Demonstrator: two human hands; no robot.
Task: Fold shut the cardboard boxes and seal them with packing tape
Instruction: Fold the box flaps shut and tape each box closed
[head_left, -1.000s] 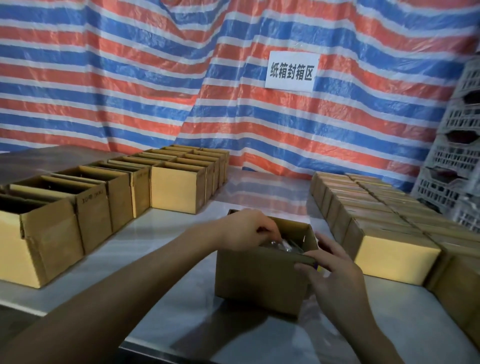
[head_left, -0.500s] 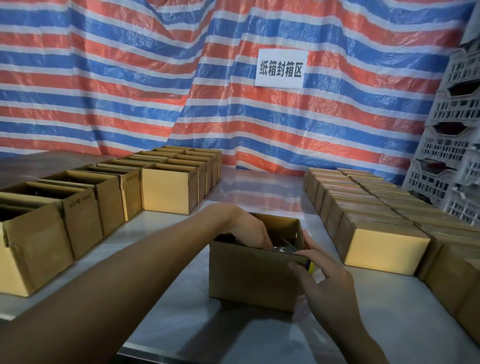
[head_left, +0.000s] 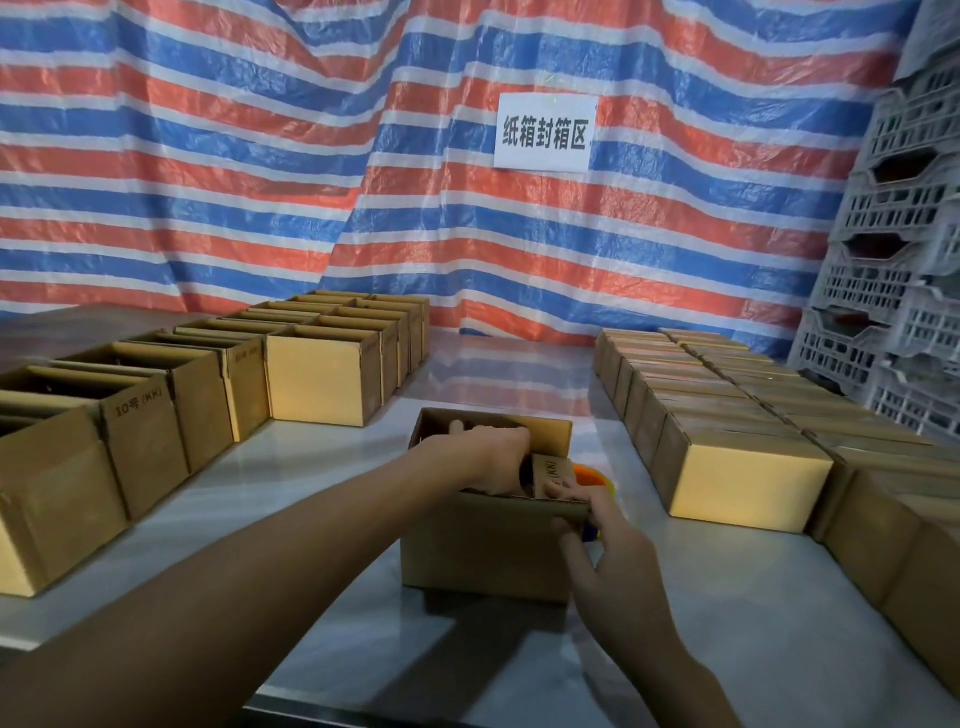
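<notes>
An open cardboard box stands on the table in front of me, at the centre. My left hand reaches over its top and down inside, fingers curled over something in the box that I cannot make out. My right hand pinches the box's right side flap at the near right corner, thumb on top. The flap is printed "(KK)" and tilts inward. Right of the box an orange, yellow and blue object peeks out, mostly hidden; it may be a tape dispenser.
Two rows of open boxes line the left side of the steel table. Rows of closed boxes fill the right side. Grey plastic crates are stacked at far right. A striped tarp with a white sign hangs behind.
My left hand went deeper into the box. The right hand shifted from the box's side onto the right flap, which has come up and tilted inward. My head moved closer.
</notes>
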